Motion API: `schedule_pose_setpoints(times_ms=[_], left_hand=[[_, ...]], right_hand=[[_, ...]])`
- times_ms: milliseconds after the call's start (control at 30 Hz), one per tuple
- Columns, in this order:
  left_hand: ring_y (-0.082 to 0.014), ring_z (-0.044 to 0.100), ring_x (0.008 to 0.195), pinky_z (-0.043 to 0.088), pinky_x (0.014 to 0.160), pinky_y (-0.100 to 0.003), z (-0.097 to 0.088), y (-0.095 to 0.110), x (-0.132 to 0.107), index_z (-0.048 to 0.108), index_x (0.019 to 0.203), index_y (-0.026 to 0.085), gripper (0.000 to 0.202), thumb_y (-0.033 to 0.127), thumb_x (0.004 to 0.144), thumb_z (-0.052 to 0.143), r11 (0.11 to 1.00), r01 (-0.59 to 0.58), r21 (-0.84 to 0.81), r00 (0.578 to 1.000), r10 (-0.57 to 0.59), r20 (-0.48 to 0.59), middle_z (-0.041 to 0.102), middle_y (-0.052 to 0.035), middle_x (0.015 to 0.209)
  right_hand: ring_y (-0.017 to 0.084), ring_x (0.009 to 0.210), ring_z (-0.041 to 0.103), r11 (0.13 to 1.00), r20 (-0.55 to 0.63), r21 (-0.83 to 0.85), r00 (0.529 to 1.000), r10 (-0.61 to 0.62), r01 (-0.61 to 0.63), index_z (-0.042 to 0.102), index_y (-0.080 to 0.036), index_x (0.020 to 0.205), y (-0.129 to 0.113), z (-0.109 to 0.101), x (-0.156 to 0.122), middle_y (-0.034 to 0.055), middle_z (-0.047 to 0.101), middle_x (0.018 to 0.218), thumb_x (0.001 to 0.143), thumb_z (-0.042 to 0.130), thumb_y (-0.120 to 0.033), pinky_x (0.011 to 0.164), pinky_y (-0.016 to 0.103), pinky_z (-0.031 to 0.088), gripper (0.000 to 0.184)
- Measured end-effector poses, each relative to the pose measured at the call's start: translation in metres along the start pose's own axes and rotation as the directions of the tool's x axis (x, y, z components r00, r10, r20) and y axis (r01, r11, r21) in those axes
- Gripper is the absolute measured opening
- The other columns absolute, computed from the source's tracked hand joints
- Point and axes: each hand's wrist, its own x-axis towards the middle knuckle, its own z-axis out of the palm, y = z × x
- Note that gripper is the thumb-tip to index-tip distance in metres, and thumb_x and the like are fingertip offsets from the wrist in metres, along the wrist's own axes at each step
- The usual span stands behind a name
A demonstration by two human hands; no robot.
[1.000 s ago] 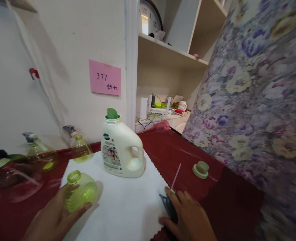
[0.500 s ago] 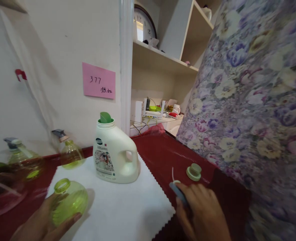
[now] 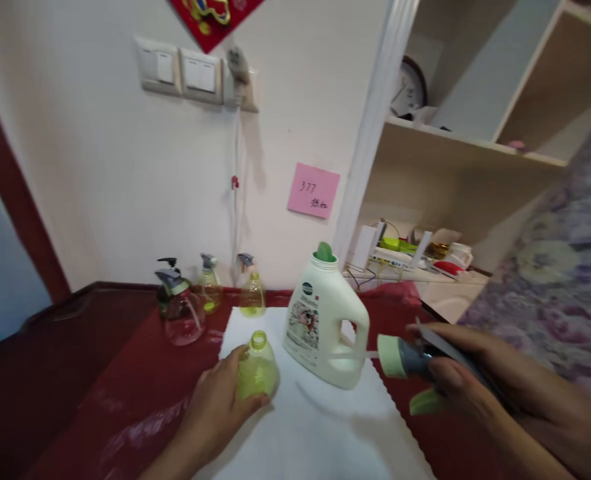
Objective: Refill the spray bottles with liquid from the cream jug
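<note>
Left hand (image 3: 220, 403) is wrapped around the yellow-green bottle (image 3: 257, 373), thumb across the near side. Bottle's upright, neck uncovered, over the left part of the white sheet (image 3: 325, 437); can't tell if its base touches the sheet. Right hand (image 3: 500, 363) has the dark grey pump head (image 3: 415, 359) gripped, well right of the bottle. Pump head's on its side: pale green collar (image 3: 389, 355) faces left, thin dip tube (image 3: 373, 355) points left across the jug's lower front. Pale green jug (image 3: 325, 327) stands on the sheet between the hands, further back, with a darker green piece (image 3: 324, 252) poking out of its mouth. Green cap (image 3: 425, 402) shows just below the pump head, partly hidden by the right hand. Behind left: pinkish pump bottle (image 3: 183, 321) on the red cover (image 3: 140, 387), plus a yellowish spray bottle (image 3: 253, 298) near the wall.
</note>
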Motion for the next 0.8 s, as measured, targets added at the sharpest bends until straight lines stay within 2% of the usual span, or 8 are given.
schedule_pose_setpoints(times_ms=[100, 233, 400, 567, 700, 800], left_hand=[[-0.0361, 0.055, 0.133, 0.040, 0.110, -0.047, -0.007, 0.008, -0.005, 0.045, 0.146, 0.020, 0.077, 0.043, 0.076, 0.065, 0.999, 0.040, -0.028, 0.999, -0.040, 0.019, 0.059, -0.0130, 0.148], [-0.0364, 0.055, 0.132, 0.037, 0.111, -0.048, -0.010, 0.011, -0.008, 0.046, 0.146, 0.017, 0.079, 0.042, 0.074, 0.067, 0.997, 0.030, -0.064, 0.999, -0.029, 0.029, 0.059, -0.0138, 0.147], [-0.0371, 0.056, 0.128, 0.039, 0.108, -0.050, -0.009, 0.012, -0.010, 0.048, 0.144, 0.016, 0.079, 0.041, 0.073, 0.070, 0.995, 0.056, -0.078, 0.998, -0.053, 0.031, 0.061, -0.0142, 0.143], [-0.0354, 0.056, 0.129, 0.039, 0.108, -0.048, -0.006, 0.011, -0.010, 0.050, 0.142, 0.023, 0.076, 0.041, 0.072, 0.072, 0.995, 0.044, -0.088, 0.999, -0.044, 0.007, 0.063, -0.0110, 0.142], [-0.0352, 0.057, 0.128, 0.039, 0.107, -0.047, -0.006, 0.010, -0.010, 0.052, 0.140, 0.022, 0.074, 0.041, 0.071, 0.073, 0.994, 0.032, -0.103, 0.999, -0.033, -0.006, 0.065, -0.0111, 0.139], [-0.0350, 0.059, 0.124, 0.039, 0.105, -0.046, -0.008, 0.011, -0.010, 0.054, 0.137, 0.022, 0.070, 0.041, 0.072, 0.073, 0.994, 0.024, -0.110, 1.000, -0.024, 0.000, 0.067, -0.0108, 0.135]], right_hand=[[0.020, 0.073, 0.076, 0.994, 0.126, 0.083, 0.989, -0.075, 0.065, 0.074, -0.037, 0.107, -0.019, 0.030, 0.032, -0.0011, 0.079, 0.091, 0.095, 0.061, -0.047, 0.054, 0.024, 0.059, 0.021], [0.021, 0.076, 0.074, 0.983, 0.267, 0.180, 0.961, -0.073, 0.025, 0.074, -0.032, 0.105, -0.027, 0.064, 0.060, 0.0006, 0.076, 0.087, 0.095, 0.057, -0.049, 0.054, 0.027, 0.056, 0.026], [0.024, 0.073, 0.069, 0.989, 0.378, 0.139, 0.926, -0.014, -0.042, 0.073, -0.028, 0.099, -0.020, 0.088, 0.079, 0.0032, 0.074, 0.084, 0.094, 0.053, -0.056, 0.060, 0.034, 0.052, 0.035], [0.023, 0.071, 0.066, 0.998, 0.439, 0.062, 0.898, -0.031, 0.004, 0.073, -0.027, 0.097, -0.027, 0.112, 0.089, 0.0022, 0.073, 0.078, 0.094, 0.051, -0.053, 0.062, 0.034, 0.046, 0.034], [0.024, 0.077, 0.067, 0.995, 0.590, -0.063, 0.807, -0.028, 0.081, 0.070, -0.028, 0.098, -0.036, 0.146, 0.082, 0.0026, 0.075, 0.084, 0.098, 0.048, -0.044, 0.066, 0.033, 0.041, 0.027], [0.026, 0.082, 0.068, 0.983, 0.676, -0.118, 0.736, -0.026, 0.143, 0.069, -0.026, 0.094, -0.043, 0.169, 0.073, 0.0036, 0.076, 0.089, 0.098, 0.052, -0.034, 0.065, 0.033, 0.036, 0.019]])
